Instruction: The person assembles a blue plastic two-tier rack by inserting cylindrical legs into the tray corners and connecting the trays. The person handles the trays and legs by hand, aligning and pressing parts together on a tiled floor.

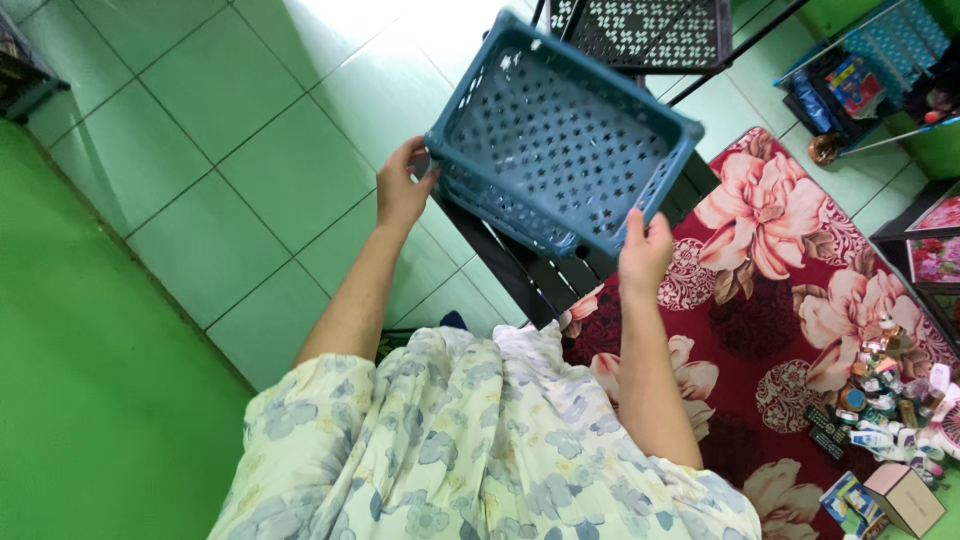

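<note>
A blue plastic basket (pixel 560 135) with star-shaped holes is tilted in the air in front of me, its open side facing me. My left hand (pixel 400 188) grips its left corner. My right hand (pixel 645 255) holds its near right rim. Under the basket lies a dark slatted panel (pixel 530 275) on the floor. My pale floral dress fills the bottom of the view.
Pale green floor tiles (pixel 250 170) spread to the left. A dark perforated rack (pixel 650 30) stands behind the basket. A red flowered rug (pixel 770 290) lies to the right, with several small bottles (pixel 885 395), remotes and a small box (pixel 905 497) on it.
</note>
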